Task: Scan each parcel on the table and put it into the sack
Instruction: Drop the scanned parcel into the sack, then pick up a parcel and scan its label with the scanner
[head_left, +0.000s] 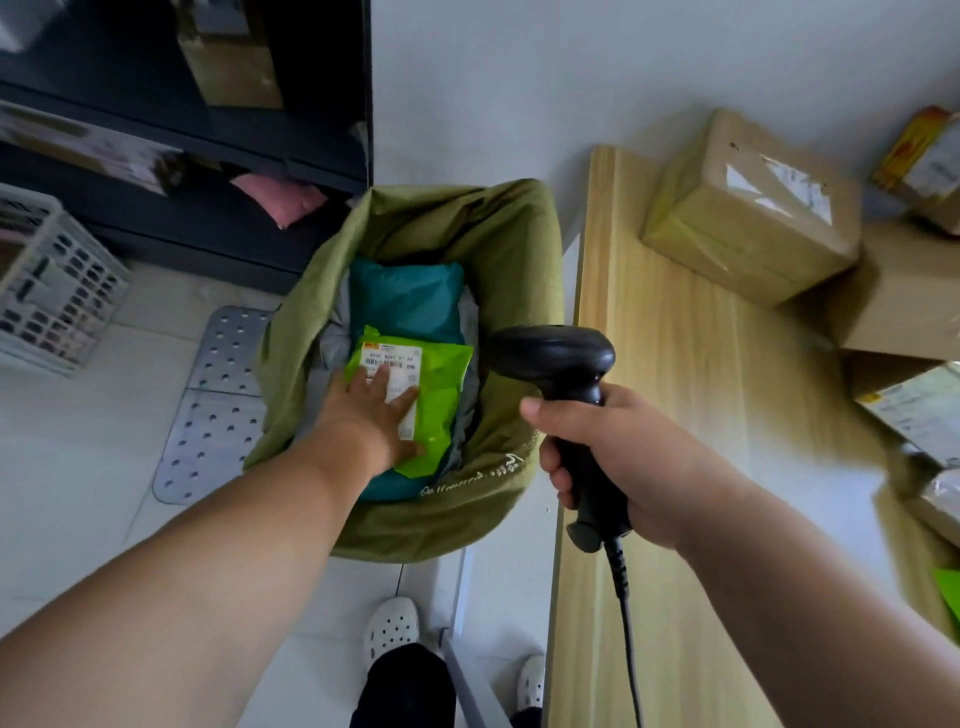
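Wooden table (670, 415) on the right carries boxes (748, 208); an olive sack (467, 234) stands open on the floor beside it. Left hand (376, 410) reaches down into the sack, arm extended, fingers spread flat on a green parcel (441, 384) lying on a teal one (405, 306), not gripping it. Right hand (618, 457) is fisted round a black scanner (566, 374), head above the fist, over the table edge.

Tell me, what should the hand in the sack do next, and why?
Probably lift the left hand away and reach for the brown box on the table. The bright green parcel already lies in the green sack on a teal parcel, under flat open fingers, and the right hand holds the barcode scanner ready.
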